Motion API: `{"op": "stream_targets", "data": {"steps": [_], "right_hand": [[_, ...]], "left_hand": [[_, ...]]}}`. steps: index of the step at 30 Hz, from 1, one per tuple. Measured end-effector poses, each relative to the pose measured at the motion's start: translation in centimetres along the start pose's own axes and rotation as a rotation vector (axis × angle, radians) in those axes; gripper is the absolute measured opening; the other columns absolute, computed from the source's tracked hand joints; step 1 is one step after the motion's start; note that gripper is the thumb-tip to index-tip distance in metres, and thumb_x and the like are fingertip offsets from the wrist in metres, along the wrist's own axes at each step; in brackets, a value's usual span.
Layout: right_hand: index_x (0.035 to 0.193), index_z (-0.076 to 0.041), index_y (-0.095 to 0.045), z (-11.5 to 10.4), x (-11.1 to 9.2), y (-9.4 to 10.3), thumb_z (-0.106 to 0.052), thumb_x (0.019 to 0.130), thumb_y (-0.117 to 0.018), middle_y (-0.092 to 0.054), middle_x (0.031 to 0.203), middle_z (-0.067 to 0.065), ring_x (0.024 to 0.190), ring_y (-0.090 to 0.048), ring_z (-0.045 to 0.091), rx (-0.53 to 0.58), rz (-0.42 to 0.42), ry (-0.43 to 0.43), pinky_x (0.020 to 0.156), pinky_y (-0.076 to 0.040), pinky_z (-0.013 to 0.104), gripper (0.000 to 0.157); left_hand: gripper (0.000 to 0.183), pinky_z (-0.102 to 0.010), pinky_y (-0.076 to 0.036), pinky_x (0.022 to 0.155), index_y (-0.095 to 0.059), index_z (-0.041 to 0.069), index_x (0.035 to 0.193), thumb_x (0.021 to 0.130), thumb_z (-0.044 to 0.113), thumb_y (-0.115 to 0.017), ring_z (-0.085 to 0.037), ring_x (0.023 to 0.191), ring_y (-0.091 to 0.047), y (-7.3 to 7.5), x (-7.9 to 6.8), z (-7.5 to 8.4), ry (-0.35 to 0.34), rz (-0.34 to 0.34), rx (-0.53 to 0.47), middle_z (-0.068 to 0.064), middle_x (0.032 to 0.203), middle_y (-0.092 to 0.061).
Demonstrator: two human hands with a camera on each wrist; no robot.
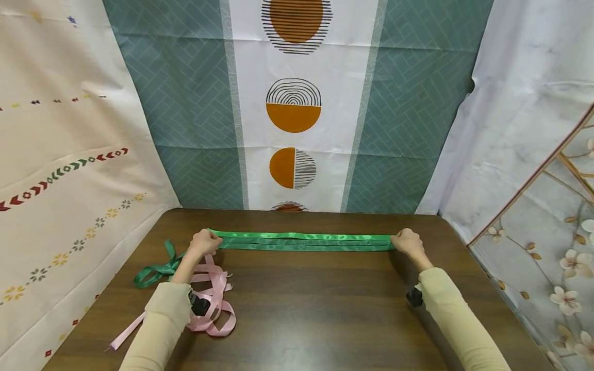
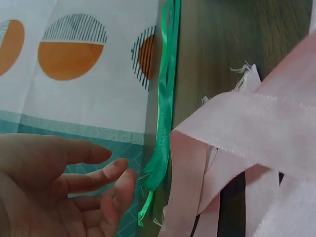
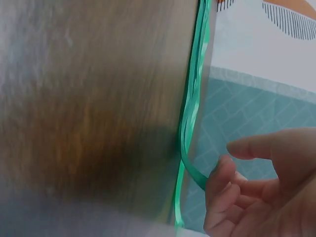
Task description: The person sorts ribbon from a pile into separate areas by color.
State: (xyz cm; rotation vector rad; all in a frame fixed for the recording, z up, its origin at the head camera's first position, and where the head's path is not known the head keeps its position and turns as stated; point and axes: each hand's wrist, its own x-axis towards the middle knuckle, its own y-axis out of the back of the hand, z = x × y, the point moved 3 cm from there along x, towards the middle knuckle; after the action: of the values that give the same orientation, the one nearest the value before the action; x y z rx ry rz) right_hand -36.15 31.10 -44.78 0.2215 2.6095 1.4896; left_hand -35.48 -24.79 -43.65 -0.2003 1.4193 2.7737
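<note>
Several green ribbons (image 1: 301, 242) lie side by side in a straight band across the far part of the table. At the band's left end is my left hand (image 1: 204, 243). In the left wrist view the left hand (image 2: 84, 185) has loosely bent fingers beside the frayed ribbon ends, with nothing between them. My right hand (image 1: 408, 241) is at the band's right end. The right wrist view shows one green strand (image 3: 190, 165) bending away from the others into the curled fingers of the right hand (image 3: 252, 182); its thumb stands apart from the fingers.
A heap of pink ribbons (image 1: 215, 288) lies under and beside the left forearm, with a loose dark green ribbon (image 1: 155, 273) left of it. The brown table (image 1: 315, 319) ends at a patterned cloth (image 1: 297, 170) behind. Printed cloths hang along both sides.
</note>
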Motion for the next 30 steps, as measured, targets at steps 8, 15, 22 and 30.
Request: {"op": "stream_targets", "data": {"steps": [8, 15, 22, 30], "right_hand": [[0.05, -0.02, -0.034, -0.7, -0.1, -1.3, -0.019, 0.087, -0.048, -0.044, 0.046, -0.007, 0.05, -0.05, 0.013, 0.038, -0.046, 0.099, 0.05, -0.03, 0.026, 0.04], [0.051, -0.019, -0.036, -1.7, -0.5, -1.3, -0.02, 0.089, -0.051, -0.049, 0.047, -0.006, 0.052, -0.056, 0.013, 0.032, -0.036, 0.134, 0.053, -0.033, 0.028, 0.04], [0.058, -0.014, -0.048, -2.4, -1.0, -1.2, -0.018, 0.089, -0.05, -0.059, 0.057, -0.001, 0.057, -0.06, 0.012, 0.066, -0.03, 0.135, 0.055, -0.039, 0.028, 0.031], [0.094, 0.005, -0.061, -3.1, -1.4, -1.6, -0.017, 0.092, -0.051, -0.069, 0.076, 0.016, 0.064, -0.066, 0.02, 0.161, -0.077, 0.171, 0.059, -0.046, 0.028, 0.024]], "left_hand": [[0.029, -0.03, -0.05, 0.069, -0.066, -0.009, 0.104, 0.094, 0.016, -0.054, -0.013, 0.067, -0.065, -0.3, -0.9, 0.5, -0.051, -0.075, -0.052, -0.015, 0.083, -0.069], [0.03, -0.036, -0.05, 0.075, -0.066, -0.007, 0.105, 0.095, 0.017, -0.052, -0.01, 0.066, -0.065, -0.4, -1.2, 0.8, -0.054, -0.082, -0.068, -0.014, 0.085, -0.07], [0.03, -0.031, -0.048, 0.071, -0.064, -0.009, 0.107, 0.097, 0.016, -0.051, -0.011, 0.067, -0.065, -0.7, -1.6, 1.1, -0.081, -0.11, -0.084, -0.017, 0.087, -0.07], [0.03, -0.028, -0.045, 0.066, -0.063, -0.008, 0.108, 0.097, 0.018, -0.052, -0.014, 0.07, -0.065, -0.9, -2.3, 1.2, -0.09, -0.14, -0.124, -0.018, 0.089, -0.069]]}}
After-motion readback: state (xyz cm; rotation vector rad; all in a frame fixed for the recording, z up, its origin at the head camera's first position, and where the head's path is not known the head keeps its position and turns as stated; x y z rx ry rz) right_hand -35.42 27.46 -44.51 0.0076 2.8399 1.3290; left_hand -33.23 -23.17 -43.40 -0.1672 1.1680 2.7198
